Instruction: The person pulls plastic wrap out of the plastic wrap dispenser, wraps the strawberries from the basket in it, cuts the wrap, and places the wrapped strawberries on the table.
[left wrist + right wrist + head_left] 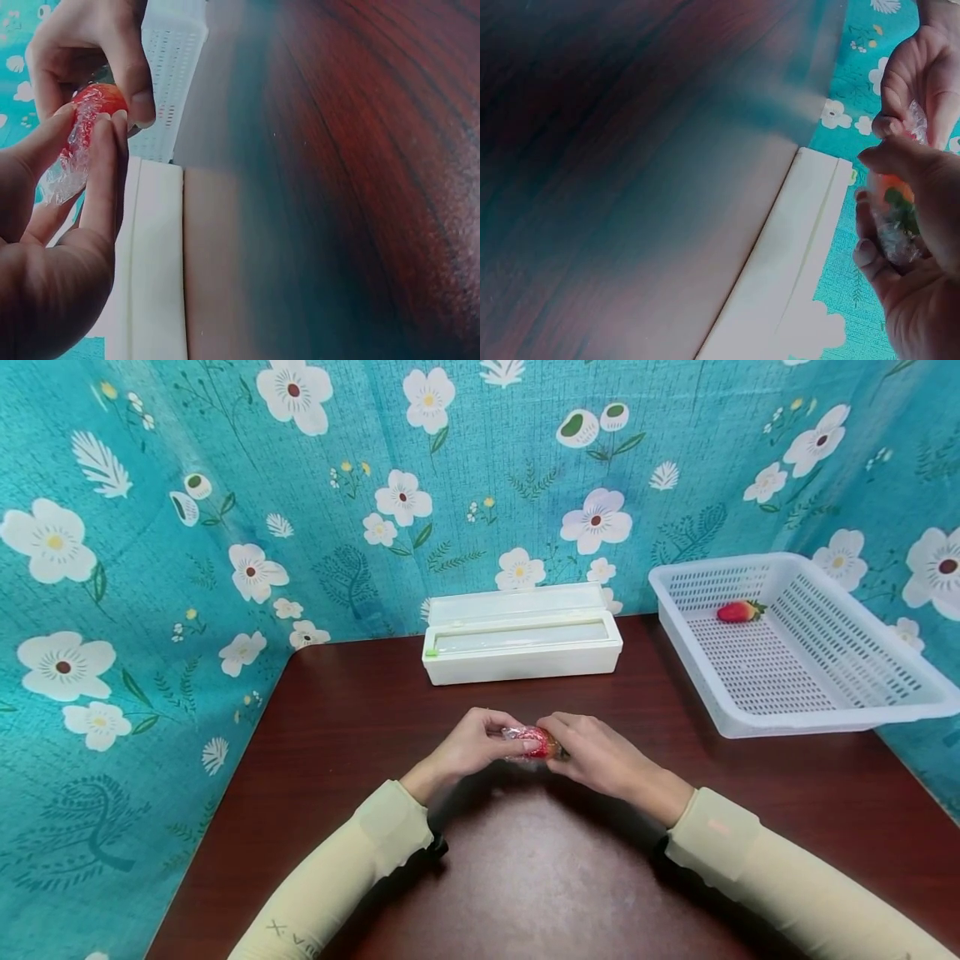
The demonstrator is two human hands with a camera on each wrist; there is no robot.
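Both hands hold one red strawberry wrapped in clear cling film, above the table in front of the white box. My left hand pinches its red end between thumb and fingers; in the left wrist view crumpled film bunches out at that end. On the other side, my right hand grips the leafy end with curled fingers. Green leaves show through the film in the right wrist view, with more loose film below them against the right fingers.
A white cling film dispenser stands at the back of the dark wooden table, its clear lid raised. To the right is a white perforated basket with another strawberry inside. A blue flowered cloth hangs behind and at the sides.
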